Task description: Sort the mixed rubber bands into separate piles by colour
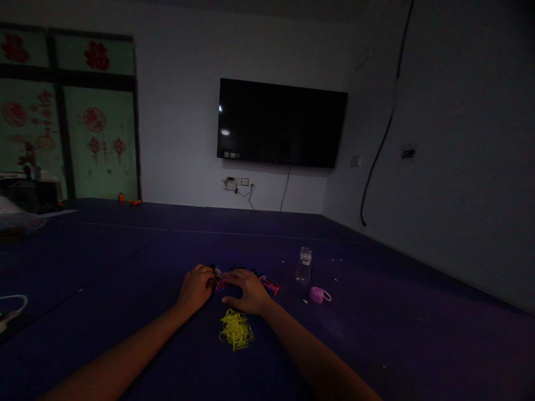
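A loose pile of mixed-colour rubber bands, pink, blue and dark, lies on the dark blue-purple surface. At the pile's left edge is my left hand, its fingers curled inward; whatever they hold is hidden. My right hand rests over the middle of the pile, fingers stretched toward its left part and thumb held apart. Part of the pile is covered by this hand. Nearer to me, below the right hand, a separate heap of yellow rubber bands lies between my forearms.
Right of the pile stands a clear bottle without its cap; a pink cap with a loop lies beside it. Small white scraps are scattered nearby. A television hangs on the far wall, and a cable hangs at right.
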`<action>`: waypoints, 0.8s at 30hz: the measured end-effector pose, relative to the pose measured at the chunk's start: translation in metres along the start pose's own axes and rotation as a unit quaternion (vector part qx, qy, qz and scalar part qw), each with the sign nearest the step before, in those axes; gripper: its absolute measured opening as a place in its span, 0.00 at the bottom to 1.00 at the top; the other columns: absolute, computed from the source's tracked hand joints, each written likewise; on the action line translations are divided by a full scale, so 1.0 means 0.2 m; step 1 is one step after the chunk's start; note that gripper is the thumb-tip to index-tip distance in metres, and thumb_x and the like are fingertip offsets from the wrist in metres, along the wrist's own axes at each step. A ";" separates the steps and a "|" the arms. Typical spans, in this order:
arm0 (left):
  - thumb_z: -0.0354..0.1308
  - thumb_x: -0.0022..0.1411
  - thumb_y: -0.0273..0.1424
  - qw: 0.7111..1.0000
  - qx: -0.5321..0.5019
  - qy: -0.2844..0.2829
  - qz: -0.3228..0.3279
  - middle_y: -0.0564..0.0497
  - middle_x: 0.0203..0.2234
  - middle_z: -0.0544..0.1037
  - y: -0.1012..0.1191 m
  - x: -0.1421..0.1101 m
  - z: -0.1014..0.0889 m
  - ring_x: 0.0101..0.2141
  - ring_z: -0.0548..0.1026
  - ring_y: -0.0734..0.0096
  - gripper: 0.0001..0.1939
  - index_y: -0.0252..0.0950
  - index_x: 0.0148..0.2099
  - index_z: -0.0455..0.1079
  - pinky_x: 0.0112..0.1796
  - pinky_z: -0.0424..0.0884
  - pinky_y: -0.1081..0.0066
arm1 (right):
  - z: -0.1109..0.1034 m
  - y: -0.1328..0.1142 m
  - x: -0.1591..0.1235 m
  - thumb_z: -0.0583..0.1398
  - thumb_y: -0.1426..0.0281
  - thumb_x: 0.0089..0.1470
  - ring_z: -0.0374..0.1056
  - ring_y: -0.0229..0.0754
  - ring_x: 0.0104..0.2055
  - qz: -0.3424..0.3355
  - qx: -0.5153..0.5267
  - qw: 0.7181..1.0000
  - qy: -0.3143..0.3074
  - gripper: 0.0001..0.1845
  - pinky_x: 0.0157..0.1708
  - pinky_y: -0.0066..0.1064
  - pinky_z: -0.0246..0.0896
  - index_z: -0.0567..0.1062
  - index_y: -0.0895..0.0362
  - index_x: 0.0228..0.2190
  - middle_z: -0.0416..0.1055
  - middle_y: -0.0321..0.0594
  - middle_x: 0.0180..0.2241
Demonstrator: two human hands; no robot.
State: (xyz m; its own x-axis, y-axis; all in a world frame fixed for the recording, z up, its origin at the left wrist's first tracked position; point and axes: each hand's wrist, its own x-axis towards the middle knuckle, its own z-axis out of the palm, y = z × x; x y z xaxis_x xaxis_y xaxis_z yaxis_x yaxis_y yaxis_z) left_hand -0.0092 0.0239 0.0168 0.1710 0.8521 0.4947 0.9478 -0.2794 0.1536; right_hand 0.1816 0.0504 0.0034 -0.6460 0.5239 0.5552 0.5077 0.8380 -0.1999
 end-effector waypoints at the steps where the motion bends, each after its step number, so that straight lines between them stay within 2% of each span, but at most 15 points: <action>1: 0.54 0.57 0.20 1.000 0.006 0.001 -0.003 0.49 0.41 0.77 0.00 0.00 0.00 0.44 0.70 0.62 0.11 0.37 0.35 0.75 0.44 0.63 0.66 | 0.00 0.00 0.00 0.61 0.57 0.49 0.61 0.47 0.53 0.012 -0.008 1.000 0.002 0.23 0.51 0.38 0.54 0.73 0.53 0.46 0.69 0.43 0.49; 4: 0.53 0.58 0.22 1.000 0.022 0.009 -0.017 0.47 0.41 0.77 0.00 -0.01 -0.01 0.44 0.71 0.59 0.10 0.36 0.36 0.75 0.43 0.64 0.64 | -0.01 -0.02 0.00 0.58 0.66 0.53 0.61 0.45 0.52 0.039 -0.038 0.999 -0.006 0.18 0.51 0.37 0.55 0.72 0.55 0.47 0.69 0.43 0.49; 7: 0.53 0.57 0.21 0.999 0.030 0.020 -0.030 0.47 0.40 0.77 0.00 -0.01 -0.01 0.44 0.71 0.59 0.10 0.36 0.37 0.75 0.42 0.64 0.64 | -0.02 -0.03 0.01 0.57 0.70 0.53 0.61 0.44 0.52 0.034 -0.057 0.998 -0.023 0.16 0.51 0.36 0.54 0.72 0.55 0.46 0.69 0.43 0.48; 13: 0.53 0.53 0.18 1.000 -0.001 0.005 0.013 0.51 0.39 0.78 0.00 0.00 0.00 0.44 0.71 0.64 0.13 0.39 0.32 0.75 0.46 0.63 0.67 | -0.02 -0.03 0.01 0.55 0.72 0.54 0.62 0.44 0.51 0.028 -0.067 0.997 -0.038 0.16 0.51 0.37 0.54 0.72 0.55 0.45 0.69 0.43 0.48; 20: 0.53 0.56 0.21 0.999 0.030 0.013 -0.028 0.48 0.39 0.78 0.00 -0.01 0.00 0.43 0.71 0.58 0.11 0.38 0.33 0.76 0.42 0.65 0.63 | -0.04 -0.05 0.01 0.55 0.73 0.54 0.62 0.44 0.49 0.031 -0.070 0.996 -0.045 0.14 0.50 0.35 0.54 0.73 0.57 0.43 0.69 0.45 0.47; 24: 0.53 0.56 0.21 1.000 0.021 0.017 -0.005 0.49 0.40 0.77 0.01 -0.01 0.00 0.44 0.70 0.60 0.11 0.39 0.35 0.76 0.43 0.64 0.64 | -0.04 -0.06 0.01 0.54 0.73 0.55 0.62 0.44 0.49 0.030 -0.071 0.996 -0.050 0.15 0.50 0.35 0.54 0.73 0.57 0.44 0.70 0.44 0.46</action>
State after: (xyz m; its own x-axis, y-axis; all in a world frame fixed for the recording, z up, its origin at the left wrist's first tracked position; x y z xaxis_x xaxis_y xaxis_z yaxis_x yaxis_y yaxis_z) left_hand -0.0074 0.0212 0.0171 0.1525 0.8396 0.5214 0.9601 -0.2509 0.1231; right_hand 0.1793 0.0406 0.0131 -0.6623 0.5907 0.4608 0.6176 0.7787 -0.1105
